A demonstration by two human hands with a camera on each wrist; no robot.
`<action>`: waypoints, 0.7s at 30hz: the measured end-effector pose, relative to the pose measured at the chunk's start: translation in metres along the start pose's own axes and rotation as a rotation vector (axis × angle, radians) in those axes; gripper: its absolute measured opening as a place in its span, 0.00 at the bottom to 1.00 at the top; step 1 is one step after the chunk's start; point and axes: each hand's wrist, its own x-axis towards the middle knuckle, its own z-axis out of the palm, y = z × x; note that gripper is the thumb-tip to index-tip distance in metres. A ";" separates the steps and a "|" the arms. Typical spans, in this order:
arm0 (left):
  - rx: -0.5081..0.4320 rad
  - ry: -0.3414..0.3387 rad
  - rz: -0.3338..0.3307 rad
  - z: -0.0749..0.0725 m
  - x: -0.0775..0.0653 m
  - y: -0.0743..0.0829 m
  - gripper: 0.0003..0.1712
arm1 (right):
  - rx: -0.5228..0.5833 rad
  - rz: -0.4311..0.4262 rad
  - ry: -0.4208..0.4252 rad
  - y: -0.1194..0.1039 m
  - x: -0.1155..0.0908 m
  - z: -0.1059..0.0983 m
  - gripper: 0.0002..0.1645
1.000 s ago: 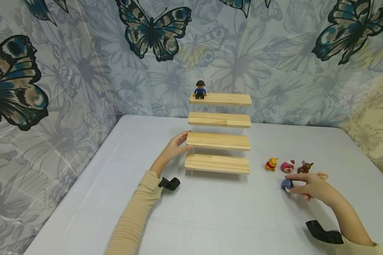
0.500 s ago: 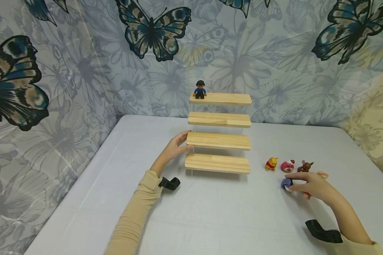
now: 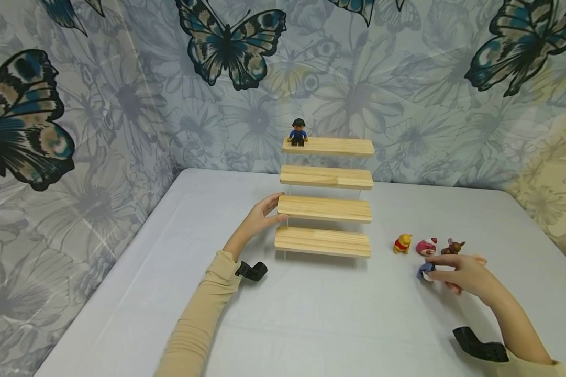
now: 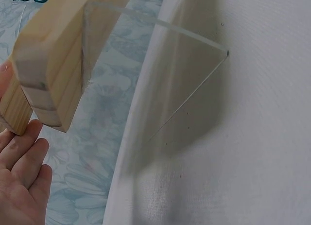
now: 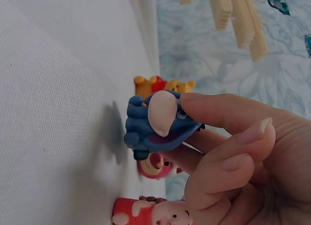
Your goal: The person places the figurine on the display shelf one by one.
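My left hand [image 3: 256, 219] grips the left end of a four-tier wooden display shelf [image 3: 325, 209] at its second board from the bottom. In the left wrist view the fingers [image 4: 26, 159] lie against the end of a board [image 4: 53, 64]. On the right, my right hand [image 3: 468, 277] pinches a small blue donkey figurine [image 5: 163, 120] between thumb and fingers, close over the white cloth. A yellow bear figurine in a red shirt [image 3: 402, 244], a pink bear figurine [image 3: 426, 246] and a brown figurine with big ears [image 3: 452, 246] stand just behind it. A pink-faced figurine in red [image 5: 146, 213] is partly hidden by the hand.
A toy figure with a dark cap and blue top [image 3: 298, 133] stands at the left of the top board. White cloth [image 3: 311, 314] covers the table. Butterfly-patterned fabric [image 3: 348, 94] hangs behind it and along the left.
The head view has shifted very slightly. Both hands keep their places, the left on the shelf and the right on the donkey figurine.
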 end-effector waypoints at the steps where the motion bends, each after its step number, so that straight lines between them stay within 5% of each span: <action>1: 0.001 0.001 0.000 0.000 0.000 0.000 0.36 | 0.001 -0.018 0.011 0.000 0.000 0.000 0.34; 5: 0.004 0.003 -0.006 0.000 0.001 0.001 0.37 | -0.033 -0.054 0.048 0.002 0.000 0.000 0.33; 12: 0.009 0.003 -0.001 0.000 0.001 0.001 0.37 | -0.020 0.047 0.078 -0.001 0.000 -0.001 0.39; 21: 0.000 0.005 0.011 0.001 0.001 0.001 0.36 | -0.034 -0.024 0.138 -0.001 -0.001 -0.001 0.37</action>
